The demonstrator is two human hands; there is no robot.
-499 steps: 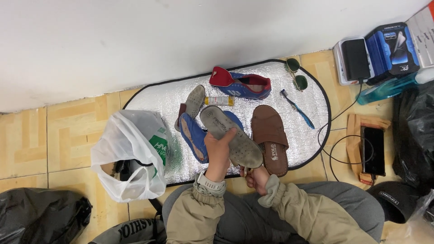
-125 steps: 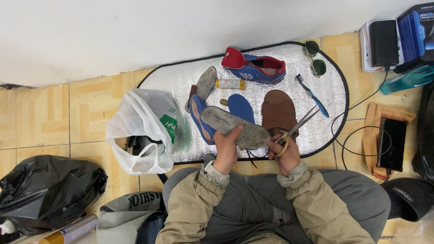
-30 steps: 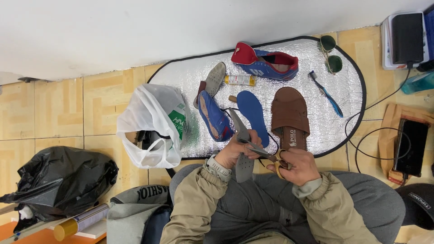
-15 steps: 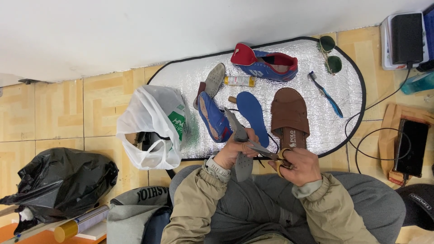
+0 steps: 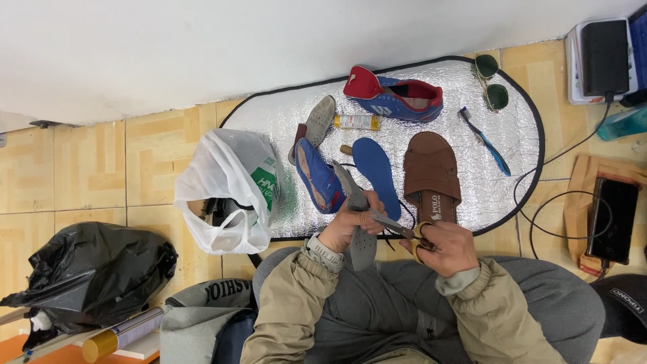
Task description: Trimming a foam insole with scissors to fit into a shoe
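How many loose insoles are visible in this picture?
3: a grey insole in the left hand, a blue insole and a pale grey insole on the silver mat. Others may be hidden.

Left hand grips grey insole (right hand works scissors).

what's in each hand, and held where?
Left hand grips the grey insole around its middle. Right hand holds the scissors by the handle loops.

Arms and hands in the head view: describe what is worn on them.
Both arms wear loose khaki-tan jacket sleeves with crumpled folds. The left hand is bare, with a grey wristwatch at the cuff. The right hand is bare too, a pale grey-green inner cuff showing.
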